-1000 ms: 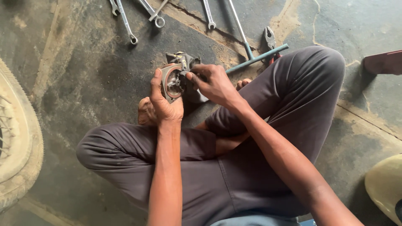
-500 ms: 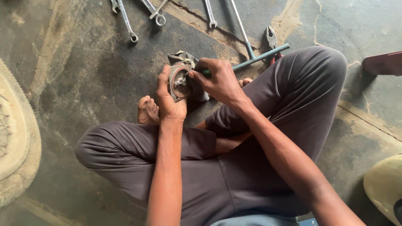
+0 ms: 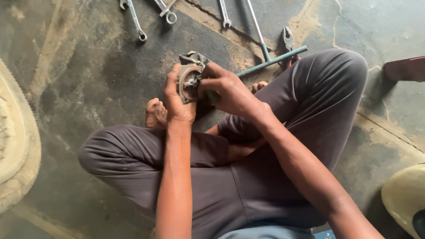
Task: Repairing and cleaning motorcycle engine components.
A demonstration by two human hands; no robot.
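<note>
Sitting cross-legged on a stained concrete floor (image 3: 88,66), the person held a small round metal part (image 3: 189,83) up over the knees, between both hands. The left hand (image 3: 177,99) was wrapped around the part from its left side, thumb up along the rim and fingers curled behind, so it was clamped on the housing. The right hand (image 3: 228,90) came in from the right, touching the part; its fingertips were pinched together at the open face, pressing into or gripping something there, though what lay under them was too small to tell. A dark rag (image 3: 195,58) showed just behind the part's top edge, touching it. The two hands met at the part, close together, well above the grey trousers (image 3: 265,177). A bare foot (image 3: 156,114) stuck out just beside the left wrist, and toes of the other foot (image 3: 259,86) peeked out beside the right hand. On the floor beyond the hands lay tools: a T-handled wrench (image 3: 265,55) with its bar resting against the right knee, pliers (image 3: 288,40) just beside it, and several spanners (image 3: 135,20) near the top edge. A worn tyre (image 3: 15,146) sat at the left edge, a pale rounded object (image 3: 405,199) at the lower right, and a reddish object (image 3: 405,68) at the right edge, all well apart from the hands.
</note>
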